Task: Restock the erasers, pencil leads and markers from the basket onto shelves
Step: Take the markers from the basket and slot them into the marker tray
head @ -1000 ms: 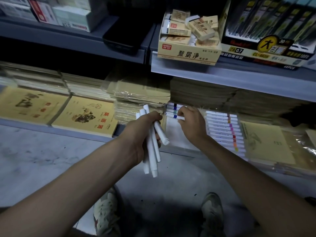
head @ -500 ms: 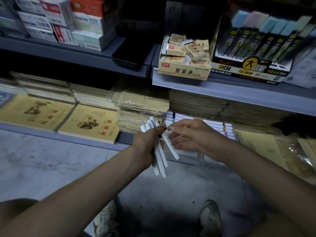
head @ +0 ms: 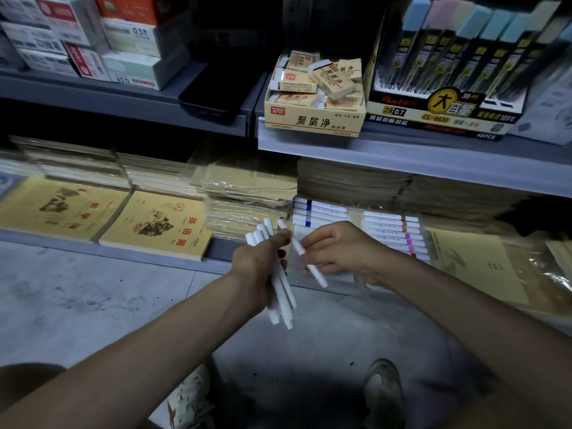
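Right now I am working on the marker part of the restock, crouched in front of the lower shelf (head: 139, 255). My left hand (head: 258, 270) is wrapped around a bundle of markers (head: 283, 300), fingers curled tight, the white barrels fanning out above and below my fist. My right hand (head: 340, 252) is pinching a single marker (head: 315, 270) between thumb and fingertips. That one is leaning at a slant just beside the bundle, its top end touching my left thumb, so I judge I am peeling it off the bunch.

The spot it belongs in is just behind my hands: the shelved markers (head: 322, 209) are lying flat in a neat row with their coloured bands lined up, and a second row (head: 391, 226) is lying to the right of them. The eraser box (head: 312, 122) and the pencil lead display (head: 445, 116) are sitting on the upper shelf (head: 402, 156) and look stocked, so I take those steps to be done or waiting. I cannot see the basket from here.

Next, I am thinking, the single marker needs turning level with the row and sliding in beside its neighbours, band facing the same way. My left hand needs a firm grip on the rest, so nothing slips to the floor.
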The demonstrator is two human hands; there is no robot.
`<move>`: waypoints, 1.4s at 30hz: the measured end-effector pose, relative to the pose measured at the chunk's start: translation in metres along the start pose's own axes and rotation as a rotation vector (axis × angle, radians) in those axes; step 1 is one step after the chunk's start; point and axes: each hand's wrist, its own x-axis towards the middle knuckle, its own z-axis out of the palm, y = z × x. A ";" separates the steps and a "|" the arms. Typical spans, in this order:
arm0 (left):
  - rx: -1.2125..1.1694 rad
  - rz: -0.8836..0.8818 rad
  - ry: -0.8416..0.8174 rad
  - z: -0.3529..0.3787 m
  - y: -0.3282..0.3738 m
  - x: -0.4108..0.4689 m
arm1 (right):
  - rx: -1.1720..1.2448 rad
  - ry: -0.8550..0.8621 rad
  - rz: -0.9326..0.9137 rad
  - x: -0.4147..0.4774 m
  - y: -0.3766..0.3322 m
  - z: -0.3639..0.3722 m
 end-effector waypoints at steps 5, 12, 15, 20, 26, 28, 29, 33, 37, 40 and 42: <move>-0.014 -0.125 -0.078 -0.005 0.006 0.005 | -0.800 0.378 -0.251 0.056 0.037 -0.036; -0.017 -0.158 -0.103 -0.014 0.011 0.008 | -0.953 0.414 -0.327 0.086 0.052 -0.037; -0.010 -0.158 -0.100 -0.014 0.014 0.005 | -0.925 0.464 -0.352 0.087 0.055 -0.029; 0.020 -0.169 -0.107 -0.012 0.017 -0.002 | -0.995 0.456 -0.349 0.085 0.055 -0.024; 0.013 -0.218 -0.184 -0.013 0.017 -0.013 | -0.965 0.496 -0.294 0.064 0.036 -0.019; -0.011 -0.211 -0.201 -0.012 0.015 -0.013 | -0.760 0.469 -0.199 0.051 0.021 -0.013; -0.017 -0.205 -0.205 -0.011 0.014 -0.014 | -0.601 0.428 -0.138 0.042 0.012 -0.009; -0.013 -0.168 -0.203 -0.008 0.008 -0.016 | 0.001 0.126 0.065 -0.003 -0.017 0.006; 0.016 -0.137 -0.124 -0.006 0.002 -0.014 | 0.113 -0.010 0.060 -0.023 -0.016 0.016; 0.045 -0.141 -0.098 -0.005 0.000 -0.013 | 0.062 0.020 0.062 -0.019 -0.007 0.020; 0.060 -0.145 -0.092 -0.004 -0.002 -0.012 | 0.019 0.030 0.064 -0.017 -0.002 0.024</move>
